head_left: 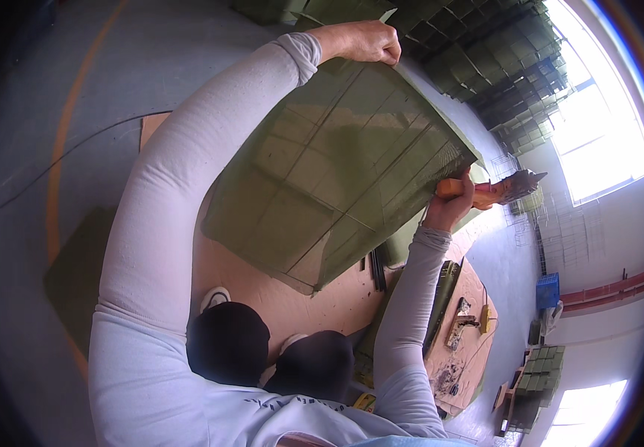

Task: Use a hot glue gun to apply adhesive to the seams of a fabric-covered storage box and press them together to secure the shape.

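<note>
A large green mesh panel (300, 186) with thin wires running across it is tilted up in front of me. My left hand (367, 41) is closed on its far top corner, with the arm stretched out. Near the right corner of the panel, my right hand (448, 212) is closed around an orange-handled tool (486, 195) with a dark, rough-looking head pointing right. The tool's exact kind cannot be made out. Whether the right fingers also touch the panel is hidden.
Brown cardboard (221, 268) lies beneath the panel, by my feet. At my right stands a cardboard-topped surface (478, 365) with small tools. Stacked green mesh pieces (478, 52) rise at the far right. A blue crate (547, 290) sits by the wall. A cable (76, 141) crosses the floor.
</note>
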Action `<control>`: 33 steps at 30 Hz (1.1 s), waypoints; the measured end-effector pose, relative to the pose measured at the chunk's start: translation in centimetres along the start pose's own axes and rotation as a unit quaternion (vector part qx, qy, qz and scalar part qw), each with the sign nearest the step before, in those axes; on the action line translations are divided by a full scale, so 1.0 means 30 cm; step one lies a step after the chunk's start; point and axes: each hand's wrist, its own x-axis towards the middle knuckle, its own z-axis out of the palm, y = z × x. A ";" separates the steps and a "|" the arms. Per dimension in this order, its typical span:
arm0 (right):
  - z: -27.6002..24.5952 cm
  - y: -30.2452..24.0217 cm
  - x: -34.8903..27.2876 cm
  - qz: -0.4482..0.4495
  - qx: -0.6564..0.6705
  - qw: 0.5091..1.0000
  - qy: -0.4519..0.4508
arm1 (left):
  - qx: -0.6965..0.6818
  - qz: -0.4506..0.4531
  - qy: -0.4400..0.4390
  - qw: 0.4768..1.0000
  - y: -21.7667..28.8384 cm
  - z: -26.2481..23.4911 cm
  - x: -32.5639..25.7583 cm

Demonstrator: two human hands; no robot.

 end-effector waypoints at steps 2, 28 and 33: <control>0.000 0.000 -0.012 -0.009 0.009 1.000 -0.003 | -0.011 -0.011 -0.018 1.000 0.006 -0.007 -0.007; -0.136 -0.033 -0.453 -0.046 0.004 0.990 0.131 | -0.089 -0.131 0.172 0.972 0.414 0.105 -0.506; -0.197 -0.083 -0.634 0.021 0.002 0.990 0.138 | -0.056 -0.109 0.128 0.984 0.495 0.118 -0.690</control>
